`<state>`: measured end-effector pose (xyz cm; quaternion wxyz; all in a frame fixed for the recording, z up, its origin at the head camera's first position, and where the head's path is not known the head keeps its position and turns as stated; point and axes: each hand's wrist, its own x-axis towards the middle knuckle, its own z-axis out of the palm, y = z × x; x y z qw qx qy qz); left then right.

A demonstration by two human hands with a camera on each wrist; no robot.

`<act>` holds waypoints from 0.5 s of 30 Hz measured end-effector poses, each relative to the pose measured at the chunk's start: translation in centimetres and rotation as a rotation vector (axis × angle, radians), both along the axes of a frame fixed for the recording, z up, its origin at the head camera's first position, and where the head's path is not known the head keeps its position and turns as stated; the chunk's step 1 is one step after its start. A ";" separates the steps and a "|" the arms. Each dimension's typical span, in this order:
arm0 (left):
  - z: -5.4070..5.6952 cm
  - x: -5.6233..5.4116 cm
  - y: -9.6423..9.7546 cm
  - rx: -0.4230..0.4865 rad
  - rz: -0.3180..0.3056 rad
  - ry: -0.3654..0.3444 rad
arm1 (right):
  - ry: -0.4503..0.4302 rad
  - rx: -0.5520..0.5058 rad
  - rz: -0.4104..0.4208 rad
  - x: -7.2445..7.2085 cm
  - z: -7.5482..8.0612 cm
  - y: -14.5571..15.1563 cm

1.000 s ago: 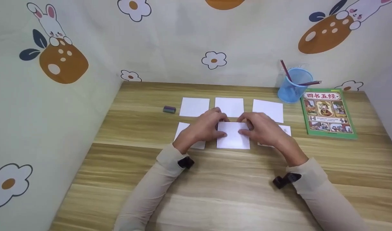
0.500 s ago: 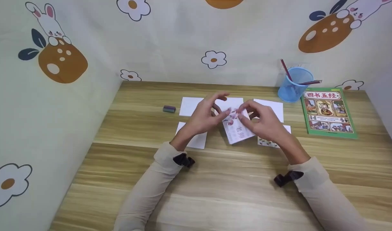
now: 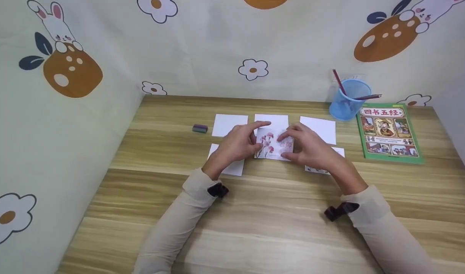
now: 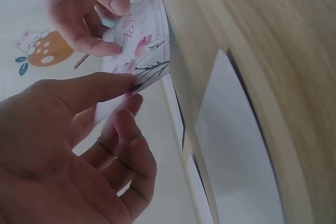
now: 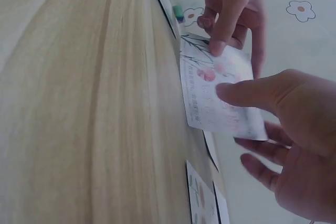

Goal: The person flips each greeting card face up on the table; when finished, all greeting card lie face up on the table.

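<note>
Both hands hold a square card (image 3: 268,142) printed with pink flowers, dark stems and Chinese characters, raised over the middle of the table. My left hand (image 3: 236,144) pinches its left side; in the left wrist view the thumb (image 4: 105,90) lies on the printed face and fingers are behind. My right hand (image 3: 312,150) pinches the other side, its thumb (image 5: 244,92) across the print in the right wrist view. Behind the held card lies a white card (image 3: 271,119). A white card (image 3: 234,168) is partly under the left forearm, and a printed card (image 5: 202,192) lies by the right hand.
Two more white cards (image 3: 230,125) (image 3: 320,130) lie in the back row. A small purple and green block (image 3: 200,128) sits left of them. At the back right stand a blue mesh cup (image 3: 348,104) with pencils and a green-bordered book (image 3: 390,133). Patterned cloth walls (image 3: 202,45) border the table.
A blank white side faced up at first; the card has since been lifted and turned over, showing its print, then rotated so the flowers are at left. Both hands stayed near it.
</note>
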<state>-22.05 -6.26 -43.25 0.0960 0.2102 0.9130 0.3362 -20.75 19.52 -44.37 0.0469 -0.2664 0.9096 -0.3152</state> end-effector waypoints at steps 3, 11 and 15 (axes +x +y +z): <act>-0.1 0.2 0.1 -0.087 -0.003 -0.012 | -0.018 0.071 0.020 0.0 -0.1 0.1; -0.5 0.4 0.2 -0.187 -0.058 -0.014 | -0.055 0.154 0.030 0.5 -0.4 0.3; -0.6 0.6 0.3 -0.200 -0.085 -0.019 | -0.047 0.186 0.040 0.7 -0.3 0.4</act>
